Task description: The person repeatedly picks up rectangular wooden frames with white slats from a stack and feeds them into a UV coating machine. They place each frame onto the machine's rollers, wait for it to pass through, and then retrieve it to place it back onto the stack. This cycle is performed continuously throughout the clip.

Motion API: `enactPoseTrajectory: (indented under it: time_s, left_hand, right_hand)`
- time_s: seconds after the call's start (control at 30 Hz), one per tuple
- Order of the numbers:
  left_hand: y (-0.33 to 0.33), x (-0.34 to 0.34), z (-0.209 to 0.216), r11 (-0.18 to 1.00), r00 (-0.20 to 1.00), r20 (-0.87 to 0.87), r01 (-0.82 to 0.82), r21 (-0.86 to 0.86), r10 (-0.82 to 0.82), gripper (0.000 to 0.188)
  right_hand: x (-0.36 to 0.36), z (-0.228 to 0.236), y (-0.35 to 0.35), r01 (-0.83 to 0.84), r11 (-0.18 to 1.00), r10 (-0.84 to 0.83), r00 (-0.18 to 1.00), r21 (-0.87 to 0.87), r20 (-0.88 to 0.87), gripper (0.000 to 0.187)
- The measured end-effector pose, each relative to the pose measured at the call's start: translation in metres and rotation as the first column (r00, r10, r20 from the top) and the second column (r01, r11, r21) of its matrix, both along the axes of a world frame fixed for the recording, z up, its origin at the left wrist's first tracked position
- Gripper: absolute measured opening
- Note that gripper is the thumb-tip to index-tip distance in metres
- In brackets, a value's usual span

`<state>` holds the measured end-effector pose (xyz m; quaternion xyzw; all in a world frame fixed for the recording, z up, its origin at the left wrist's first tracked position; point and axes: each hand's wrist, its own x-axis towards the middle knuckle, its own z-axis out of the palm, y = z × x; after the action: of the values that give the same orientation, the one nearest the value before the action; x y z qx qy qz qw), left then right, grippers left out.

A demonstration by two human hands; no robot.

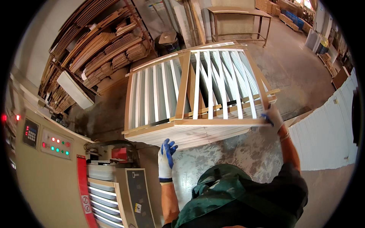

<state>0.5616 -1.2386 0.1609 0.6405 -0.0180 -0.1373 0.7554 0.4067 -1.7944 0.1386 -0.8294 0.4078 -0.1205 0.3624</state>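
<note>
A slatted frame panel [218, 122] with a brown wooden border and white slats lies tilted on top of a stack of similar panels [152, 91]. My right hand [273, 117], in a white and blue glove, is closed round its near right corner. The fingertips there are partly hidden by the border. My left hand [166, 159], gloved the same way, is held up just in front of the stack's near edge. Its fingers are apart and slightly bent, and nothing is in them.
At the left stands a beige machine [49, 178] with lit buttons; another slatted panel [104, 201] sits in it. Racks of wooden strips [110, 49] fill the back left. A table [239, 12] stands behind, and a stack of white pieces [327, 125] is at the right.
</note>
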Motion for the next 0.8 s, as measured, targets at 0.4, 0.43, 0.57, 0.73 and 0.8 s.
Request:
enactPoseTrajectory:
  time_s: [0.4,0.43,0.57,0.73,0.8]
  left_hand:
    - [0.006,0.009,-0.003,0.969,0.919,0.363,0.068,0.237,-0.153,0.042]
    - [0.016,-0.007,0.004,0.932,0.860,0.468,0.023,0.363,-0.204,0.042]
    - [0.057,-0.063,0.046,0.980,0.983,0.164,-0.109,0.164,0.082,0.038]
    - [0.138,-0.139,0.060,0.889,0.967,-0.061,-0.202,0.412,0.248,0.033]
    - [0.170,-0.183,0.035,0.819,0.926,-0.064,-0.296,0.493,0.373,0.033]
  right_hand:
    - [-0.043,-0.012,0.094,-0.067,0.996,0.047,0.946,0.052,0.319,0.033]
    - [-0.044,-0.011,0.098,-0.101,0.994,0.110,0.932,-0.043,0.347,0.036]
    - [-0.030,-0.011,0.128,-0.171,0.947,0.274,0.875,-0.273,0.400,0.044]
    - [0.019,0.048,0.203,-0.537,0.843,0.502,0.802,0.022,0.325,0.054]
    - [0.038,0.063,0.243,-0.640,0.755,0.572,0.748,0.140,0.336,0.055]
